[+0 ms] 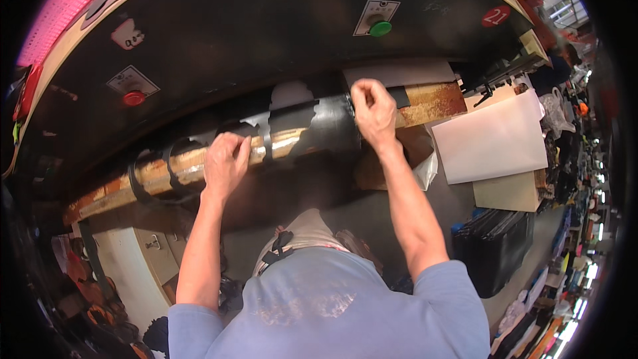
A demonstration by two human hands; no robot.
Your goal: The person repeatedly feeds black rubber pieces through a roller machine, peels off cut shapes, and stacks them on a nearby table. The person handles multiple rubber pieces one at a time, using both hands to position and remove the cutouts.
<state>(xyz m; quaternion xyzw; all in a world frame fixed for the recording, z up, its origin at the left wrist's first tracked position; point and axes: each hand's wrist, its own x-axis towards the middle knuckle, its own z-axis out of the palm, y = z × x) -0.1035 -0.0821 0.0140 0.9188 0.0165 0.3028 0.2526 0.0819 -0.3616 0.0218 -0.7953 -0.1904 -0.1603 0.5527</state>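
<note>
Both my hands are curled, thumbs close to fingertips, at a black, gap-cut sheet (332,123) lying over a worn wooden edge (154,174). My right hand (374,112) is at the sheet's right end, my left hand (226,163) farther left; I cannot tell whether either pinches it. A green button (381,28) sits beyond.

Blue short-sleeved shirt (319,336) with pale mottled patch (309,308), light beige cloth (309,231) below, black strap (278,248), bare forearms (201,252)
</note>
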